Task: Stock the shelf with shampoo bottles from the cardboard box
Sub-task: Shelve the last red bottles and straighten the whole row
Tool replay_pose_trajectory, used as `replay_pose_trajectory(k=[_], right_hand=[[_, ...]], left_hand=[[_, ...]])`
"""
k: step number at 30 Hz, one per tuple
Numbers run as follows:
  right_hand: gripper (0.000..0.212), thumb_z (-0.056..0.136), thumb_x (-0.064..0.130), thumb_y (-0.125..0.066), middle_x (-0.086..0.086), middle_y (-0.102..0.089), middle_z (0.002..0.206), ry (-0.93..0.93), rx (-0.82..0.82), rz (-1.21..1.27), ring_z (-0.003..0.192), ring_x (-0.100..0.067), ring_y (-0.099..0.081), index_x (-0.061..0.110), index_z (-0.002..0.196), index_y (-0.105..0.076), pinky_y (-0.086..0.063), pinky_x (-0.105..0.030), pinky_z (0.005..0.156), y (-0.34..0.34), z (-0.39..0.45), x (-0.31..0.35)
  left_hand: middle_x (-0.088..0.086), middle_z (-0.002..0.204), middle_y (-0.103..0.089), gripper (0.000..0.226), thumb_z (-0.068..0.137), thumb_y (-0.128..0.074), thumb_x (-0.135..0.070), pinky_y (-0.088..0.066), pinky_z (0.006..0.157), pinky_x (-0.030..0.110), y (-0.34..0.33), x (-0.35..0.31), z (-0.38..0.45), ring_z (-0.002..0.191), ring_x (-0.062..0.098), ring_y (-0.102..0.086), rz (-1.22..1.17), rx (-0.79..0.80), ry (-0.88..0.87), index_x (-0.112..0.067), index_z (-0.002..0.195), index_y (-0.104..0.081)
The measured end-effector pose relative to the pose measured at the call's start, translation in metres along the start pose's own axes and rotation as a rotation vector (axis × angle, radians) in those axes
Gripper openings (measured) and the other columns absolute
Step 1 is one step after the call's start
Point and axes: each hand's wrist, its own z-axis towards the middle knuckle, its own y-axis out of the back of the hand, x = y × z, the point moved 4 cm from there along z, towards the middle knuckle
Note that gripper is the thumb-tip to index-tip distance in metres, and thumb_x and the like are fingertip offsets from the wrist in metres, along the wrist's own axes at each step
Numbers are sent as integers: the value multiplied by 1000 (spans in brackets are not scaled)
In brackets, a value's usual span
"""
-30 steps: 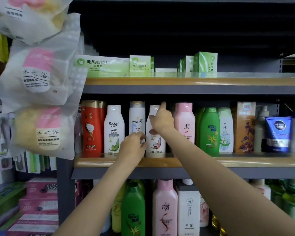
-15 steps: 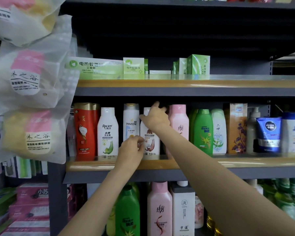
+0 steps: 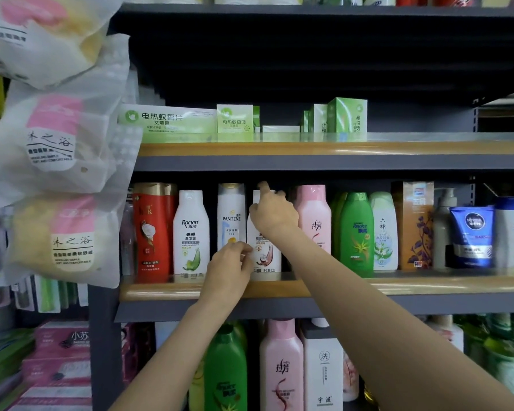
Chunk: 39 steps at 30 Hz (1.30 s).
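Note:
A white shampoo bottle with a brown swirl label stands upright on the middle shelf, between a white Pantene bottle and a pink bottle. My right hand grips its upper part, index finger raised over the cap. My left hand pinches its lower left edge with curled fingers. The cardboard box is out of view.
On the same shelf stand a red bottle, a white Raclen bottle, green bottles and a blue tube. Green boxes line the shelf above. Bagged sponges hang at left. More bottles fill the shelf below.
Both hands have stayed on the white bottle; it stands a little further left and deeper in the row. The view shifted slightly right.

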Motion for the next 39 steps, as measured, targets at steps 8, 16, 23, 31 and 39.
replay_pose_trajectory(k=[8, 16, 23, 31, 39], right_hand=[[60, 90, 31, -55, -19, -36, 133, 17, 12, -69, 111, -40, -54, 19, 140, -26, -45, -40, 80, 0, -3, 0], [70, 85, 32, -63, -15, -31, 133, 114, -122, -131, 95, -38, -62, 15, 139, -22, -38, -33, 61, 11, -26, 9], [23, 88, 20, -50, -11, -57, 110, 131, -320, -44, 96, -36, -58, 9, 107, -58, -48, -38, 77, 70, -60, -49], [27, 86, 26, -62, -18, -69, 87, -55, -41, 31, 86, -33, -64, -1, 86, -62, -52, -40, 75, 36, -66, -114], [21, 85, 27, -63, -17, -67, 93, -70, -25, -8, 91, -34, -62, 7, 83, -56, -38, -33, 67, 23, -66, -115]], left_hand=[[7, 117, -62, 28, 91, -48, -9, -44, 92, 25, -2, -4, -1, 106, 20, -58, 1, 13, 8, -9, 116, -59], [7, 114, -64, 27, 91, -46, -7, -42, 89, 21, 2, -5, -5, 104, 19, -59, -32, -40, -13, -8, 113, -61], [3, 109, -66, 25, 88, -55, -22, -46, 86, 26, -19, -31, -1, 101, 18, -62, -87, 30, 12, -12, 111, -61], [5, 114, -66, 41, 83, -62, -35, -49, 92, 37, -45, -47, 4, 104, 21, -61, -19, 175, 74, -12, 116, -58], [5, 110, -68, 30, 85, -60, -33, -49, 86, 35, -50, -53, 8, 102, 23, -61, 32, 218, 106, -12, 107, -61]])
